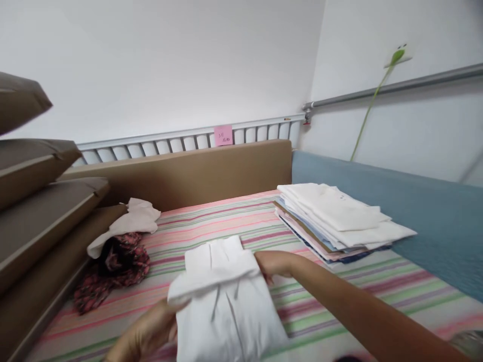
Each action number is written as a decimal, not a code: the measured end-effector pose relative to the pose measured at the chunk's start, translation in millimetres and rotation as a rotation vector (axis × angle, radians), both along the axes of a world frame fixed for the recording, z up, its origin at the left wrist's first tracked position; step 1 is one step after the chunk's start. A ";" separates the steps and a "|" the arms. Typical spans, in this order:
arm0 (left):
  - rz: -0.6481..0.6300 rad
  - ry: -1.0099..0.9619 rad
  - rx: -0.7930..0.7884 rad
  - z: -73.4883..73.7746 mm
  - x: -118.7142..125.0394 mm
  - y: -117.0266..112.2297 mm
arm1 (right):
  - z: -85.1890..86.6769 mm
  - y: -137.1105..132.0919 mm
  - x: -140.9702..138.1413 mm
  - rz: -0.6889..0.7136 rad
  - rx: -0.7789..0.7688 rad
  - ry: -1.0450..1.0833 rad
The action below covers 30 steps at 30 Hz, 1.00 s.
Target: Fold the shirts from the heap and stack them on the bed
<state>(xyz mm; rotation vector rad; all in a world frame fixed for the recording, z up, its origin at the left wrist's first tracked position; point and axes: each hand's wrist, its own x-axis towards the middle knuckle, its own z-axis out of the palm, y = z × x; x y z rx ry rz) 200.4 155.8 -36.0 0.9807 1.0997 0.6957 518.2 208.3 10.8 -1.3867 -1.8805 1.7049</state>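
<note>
A white garment (226, 296), its exact kind unclear, lies on the striped sheet (211, 221) in front of me, with a fold running across its middle. At that fold's left end, my left hand (156, 322) is closed on the cloth, thumb on top. My right hand (273, 264) grips the fold's right edge, its fingers curled and partly hidden. Beyond the fold, a narrower part of the garment lies flat, pointing away from me. The near end runs out of the bottom of the view.
A stack of folded clothes (339, 211) sits on the right by the blue padded side (377, 176). At left lie a crumpled white cloth (136, 218) and red-black plaid cloth (136, 256), beside piled brown cushions (45, 216). A pink note (223, 135) hangs at the back.
</note>
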 end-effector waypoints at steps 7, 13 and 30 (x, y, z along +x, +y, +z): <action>0.142 -0.105 -0.344 -65.0 9.3 90.3 | -113.7 91.2 -31.0 -0.587 -0.090 -0.015; 0.399 0.049 -0.199 -81.2 22.9 81.5 | -133.1 86.0 -28.6 -0.654 0.105 -0.037; 0.454 -0.134 -0.327 -68.9 18.2 143.6 | -105.7 112.9 -39.6 -0.835 -0.318 0.292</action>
